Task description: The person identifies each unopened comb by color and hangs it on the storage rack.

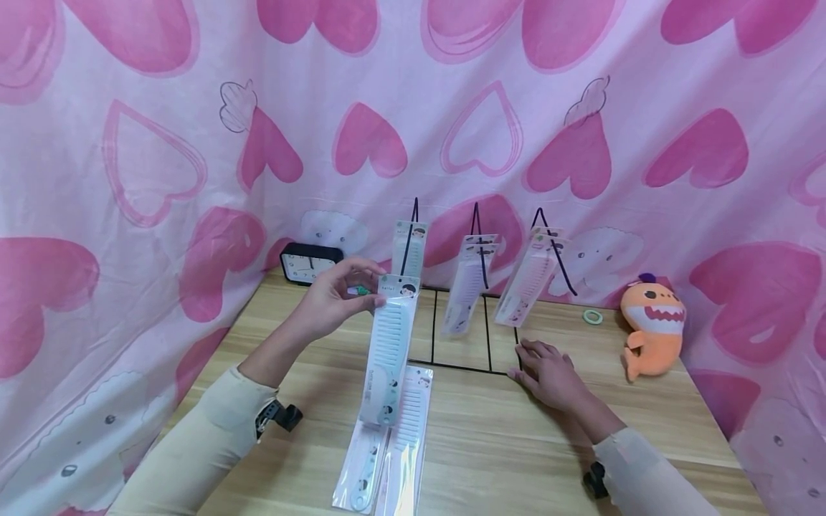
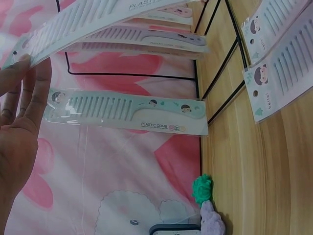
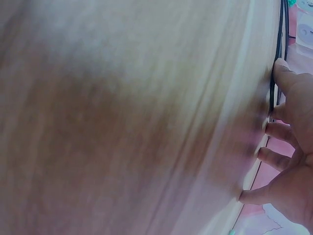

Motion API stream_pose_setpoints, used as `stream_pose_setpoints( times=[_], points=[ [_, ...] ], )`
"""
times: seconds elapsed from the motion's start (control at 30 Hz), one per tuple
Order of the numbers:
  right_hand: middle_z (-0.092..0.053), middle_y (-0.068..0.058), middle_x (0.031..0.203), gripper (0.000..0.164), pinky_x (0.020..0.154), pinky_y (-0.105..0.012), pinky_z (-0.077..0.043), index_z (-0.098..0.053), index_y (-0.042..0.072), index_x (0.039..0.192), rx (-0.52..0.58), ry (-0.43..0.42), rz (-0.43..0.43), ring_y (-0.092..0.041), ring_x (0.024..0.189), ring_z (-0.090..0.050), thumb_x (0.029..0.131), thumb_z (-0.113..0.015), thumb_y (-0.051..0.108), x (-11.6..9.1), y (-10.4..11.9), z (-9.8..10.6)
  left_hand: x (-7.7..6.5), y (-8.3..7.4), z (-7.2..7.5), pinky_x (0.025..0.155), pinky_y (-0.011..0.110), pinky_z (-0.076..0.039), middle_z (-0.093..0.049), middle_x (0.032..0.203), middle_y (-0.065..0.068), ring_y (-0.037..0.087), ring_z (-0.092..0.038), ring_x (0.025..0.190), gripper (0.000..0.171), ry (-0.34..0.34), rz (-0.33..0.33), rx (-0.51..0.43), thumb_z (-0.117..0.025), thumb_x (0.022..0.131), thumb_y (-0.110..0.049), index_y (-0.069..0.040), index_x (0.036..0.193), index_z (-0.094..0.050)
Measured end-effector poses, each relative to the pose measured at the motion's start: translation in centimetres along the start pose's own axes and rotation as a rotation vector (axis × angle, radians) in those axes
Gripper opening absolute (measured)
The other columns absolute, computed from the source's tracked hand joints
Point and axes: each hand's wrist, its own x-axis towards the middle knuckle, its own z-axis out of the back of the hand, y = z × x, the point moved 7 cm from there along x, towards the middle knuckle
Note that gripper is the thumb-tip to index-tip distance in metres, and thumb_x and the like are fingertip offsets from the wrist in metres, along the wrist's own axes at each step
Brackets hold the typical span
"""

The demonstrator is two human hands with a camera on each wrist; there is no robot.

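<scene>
My left hand (image 1: 345,290) pinches the top of a packaged pale green plastic comb (image 1: 390,351) between thumb and fingers. The comb hangs tilted in front of a black wire rack (image 1: 461,368), close to the left hook. Another green comb pack (image 2: 132,112) hangs on that hook behind it. Purple comb packs (image 1: 471,287) hang on the middle hook and pink comb packs (image 1: 529,279) on the right one. With spread fingers, my right hand (image 1: 551,376) rests on the table at the rack's front right corner, the thumb touching the wire.
More packaged combs (image 1: 408,444) lie on the wooden table (image 1: 490,444), below the held one. A black-framed clock (image 1: 311,264) stands at the back left. To the right are a pale green ring (image 1: 592,317) and an orange plush toy (image 1: 653,330). A pink heart-patterned curtain surrounds the table.
</scene>
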Motion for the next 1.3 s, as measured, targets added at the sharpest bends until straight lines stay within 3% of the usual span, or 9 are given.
stream_pose_setpoints(
  times=[0.2,0.4,0.63,0.83,0.93,1.3],
  points=[
    [-0.051,-0.020,0.169,0.066,0.113,-0.092,-0.034,-0.057,0.006,0.161,-0.007,0.001,0.000,-0.055,0.152,-0.046,0.110,-0.068,0.046,0.0,0.0,-0.1,0.3,0.2,-0.2,0.084,0.040,-0.071,-0.070,0.137,0.010,0.029,-0.075,0.110,0.046,0.004,-0.005,-0.006,-0.082,0.099,-0.001,-0.012,0.140,-0.066],
    [-0.051,-0.020,0.170,0.066,0.113,-0.092,-0.035,-0.057,0.006,0.161,-0.009,0.003,0.002,-0.055,0.151,-0.047,0.110,-0.067,0.047,0.1,-0.2,-0.1,1.1,0.5,-0.3,0.083,0.038,-0.071,-0.072,0.129,0.009,0.031,-0.074,0.111,0.043,-0.039,0.008,0.031,-0.082,0.099,-0.002,-0.012,0.138,-0.068],
    [-0.053,-0.021,0.168,0.067,0.111,-0.092,-0.037,-0.058,0.005,0.160,-0.005,-0.007,0.017,-0.055,0.149,-0.049,0.109,-0.068,0.047,0.0,-0.3,0.0,2.2,1.0,-0.3,0.084,0.037,-0.071,-0.075,0.118,0.008,0.031,-0.076,0.110,0.040,-0.106,0.033,0.090,-0.082,0.099,-0.003,-0.021,0.133,-0.071],
    [-0.052,-0.021,0.169,0.066,0.112,-0.092,-0.036,-0.057,0.005,0.160,0.000,-0.004,0.022,-0.055,0.149,-0.049,0.110,-0.068,0.046,-0.1,-0.2,0.0,3.1,1.5,0.0,0.104,0.053,-0.066,-0.076,0.117,0.009,0.028,-0.075,0.111,0.035,-0.181,-0.007,0.102,-0.083,0.099,-0.004,-0.021,0.128,-0.073],
    [-0.052,-0.021,0.169,0.066,0.112,-0.092,-0.036,-0.057,0.005,0.160,0.003,0.000,0.022,-0.056,0.150,-0.048,0.110,-0.068,0.046,-0.1,-0.2,-0.1,3.5,1.6,0.0,0.111,0.054,-0.062,-0.076,0.118,0.009,0.028,-0.075,0.112,0.033,-0.204,-0.026,0.094,-0.084,0.099,-0.006,-0.020,0.127,-0.074],
    [-0.052,-0.021,0.168,0.066,0.110,-0.093,-0.036,-0.057,0.005,0.160,-0.001,-0.004,0.023,-0.056,0.149,-0.049,0.110,-0.068,0.046,0.2,-0.3,-0.1,4.7,1.5,0.1,0.090,0.032,-0.070,-0.077,0.121,0.009,0.027,-0.077,0.110,0.028,-0.269,-0.070,0.096,-0.080,0.101,-0.003,-0.018,0.124,-0.076]
  ],
)
